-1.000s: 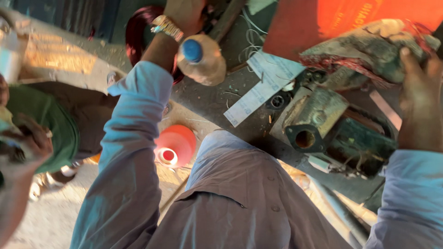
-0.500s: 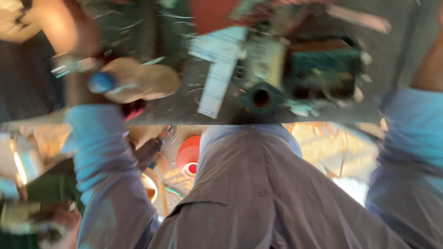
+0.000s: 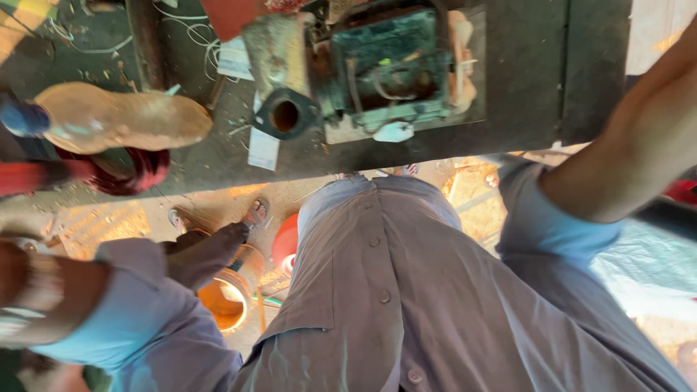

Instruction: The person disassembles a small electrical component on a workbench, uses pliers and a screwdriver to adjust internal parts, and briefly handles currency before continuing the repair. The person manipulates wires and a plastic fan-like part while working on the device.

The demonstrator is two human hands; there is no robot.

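Looking down at the desk, both hands are out of frame so can't tell their grip, the bottle lies left of the greasy pump, so I'd clear it before wrenching.

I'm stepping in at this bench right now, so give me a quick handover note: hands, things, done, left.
Left hand: out of frame; only the left forearm, with a wristband, shows low left.
Right hand: out of frame; the right forearm reaches up right.
Things: greenish metal machine on the dark bench; blue-capped bottle to its left.
Done, left: no hand visibly touches either.
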